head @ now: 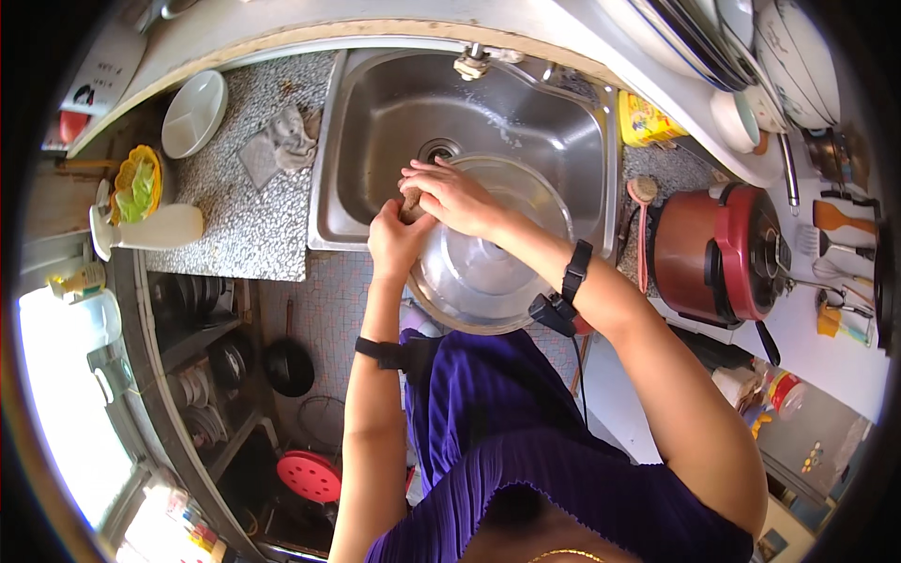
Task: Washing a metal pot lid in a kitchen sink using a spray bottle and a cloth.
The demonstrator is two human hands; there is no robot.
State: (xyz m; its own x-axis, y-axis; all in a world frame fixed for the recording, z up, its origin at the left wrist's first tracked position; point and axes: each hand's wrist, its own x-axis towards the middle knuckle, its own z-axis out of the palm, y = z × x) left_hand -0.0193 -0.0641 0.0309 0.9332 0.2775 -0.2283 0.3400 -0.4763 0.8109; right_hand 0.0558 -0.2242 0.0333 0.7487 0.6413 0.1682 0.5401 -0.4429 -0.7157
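Observation:
My left hand (395,241) and my right hand (454,199) meet over the near left part of a steel sink (394,127). Between them is a small brown rough-looking piece (411,205), mostly hidden by fingers; whether it is a scouring pad or something else I cannot tell. The fingers of both hands close around it. Under my right hand and forearm lies a large round shiny vessel or lid (464,281), tilted across the sink's near edge. Its near rim reaches my purple clothing.
Left of the sink, the speckled counter (232,232) holds a grey cloth (285,144), a divided white dish (195,114) and a spray bottle (158,226). A tap (471,63) stands at the back. To the right are a long-handled brush (642,211) and a red pressure cooker (704,253).

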